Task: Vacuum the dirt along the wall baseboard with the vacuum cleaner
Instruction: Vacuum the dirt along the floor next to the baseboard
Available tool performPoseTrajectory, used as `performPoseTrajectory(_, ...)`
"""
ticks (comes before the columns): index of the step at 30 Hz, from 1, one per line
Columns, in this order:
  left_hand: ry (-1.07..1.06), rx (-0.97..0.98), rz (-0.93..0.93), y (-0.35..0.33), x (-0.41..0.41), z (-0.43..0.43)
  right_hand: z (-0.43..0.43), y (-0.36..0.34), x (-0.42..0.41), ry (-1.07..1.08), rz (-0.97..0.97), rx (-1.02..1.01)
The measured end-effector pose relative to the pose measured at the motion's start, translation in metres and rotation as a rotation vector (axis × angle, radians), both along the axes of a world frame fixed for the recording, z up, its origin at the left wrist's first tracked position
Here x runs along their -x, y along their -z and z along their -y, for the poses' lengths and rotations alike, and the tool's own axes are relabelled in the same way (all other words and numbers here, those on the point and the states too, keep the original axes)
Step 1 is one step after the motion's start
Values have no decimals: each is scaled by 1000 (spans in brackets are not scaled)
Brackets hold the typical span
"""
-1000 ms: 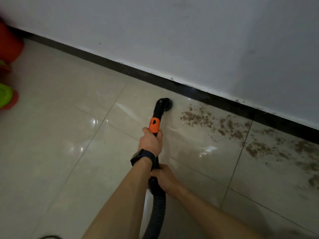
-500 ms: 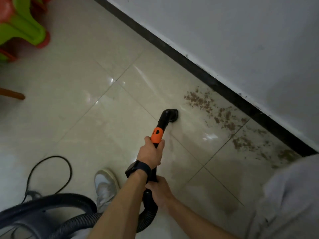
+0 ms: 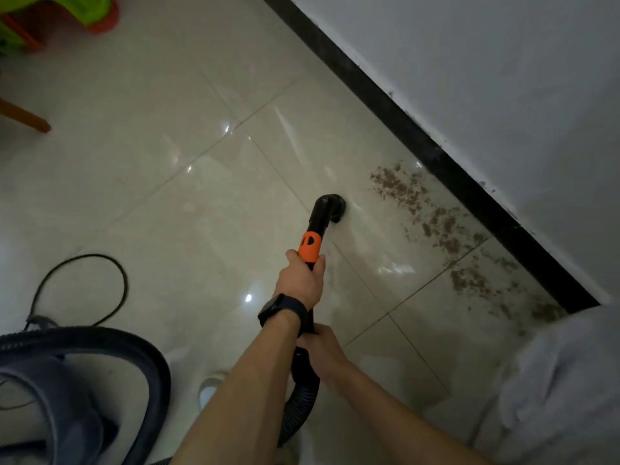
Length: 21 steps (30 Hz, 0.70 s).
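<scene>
The left hand (image 3: 302, 280), a black watch (image 3: 281, 308) on its wrist, is wrapped round the vacuum wand (image 3: 318, 220) just below its orange collar (image 3: 310, 246). Behind it and nearer the body, the right hand (image 3: 323, 352) grips the same wand where the ribbed hose (image 3: 300, 407) joins it. Ahead of the left hand the wand bends into a round black nozzle (image 3: 332, 206) set down on the floor (image 3: 161, 156), beside a grout line.

The floor is glossy pale beige tile, with bright glints of reflected light and thin grout lines crossing on the diagonal. Ahead and to the right of the hands lies the dirt (image 3: 402, 193), brown crumbs scattered in a band along the foot of the baseboard (image 3: 436, 156); the nearest crumbs sit near the nozzle but apart from it, and the band runs on to the right past a grout line. The baseboard is a black strip running diagonally away, with a plain white wall (image 3: 486, 62) above it, its lower edge flecked with dark spots.

Left of the arms, close to the body, stands the dark vacuum cleaner body (image 3: 50, 397), its hose arching over it, and a black cord (image 3: 117, 283) loops on the tile beyond. A pale shoe (image 3: 209, 389) shows under the left forearm. Far ahead to the left are a green and red plastic stool (image 3: 67, 8) and a wooden leg (image 3: 23, 117). Pale cloth (image 3: 553, 380) fills the near right corner.
</scene>
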State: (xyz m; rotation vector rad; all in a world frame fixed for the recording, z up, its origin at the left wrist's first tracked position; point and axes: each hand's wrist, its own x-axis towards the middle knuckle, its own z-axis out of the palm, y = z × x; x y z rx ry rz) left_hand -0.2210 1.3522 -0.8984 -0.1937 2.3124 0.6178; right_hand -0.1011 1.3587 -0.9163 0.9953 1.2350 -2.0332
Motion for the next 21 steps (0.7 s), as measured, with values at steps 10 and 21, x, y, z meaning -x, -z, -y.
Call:
performPoseTrajectory(10, 126, -215, -38, 39, 77, -20, -3, 41, 71, 240, -37, -170)
performPoseTrajectory(21, 275, -357, -54, 62, 123, -59, -14, 62, 120, 486, -31, -275)
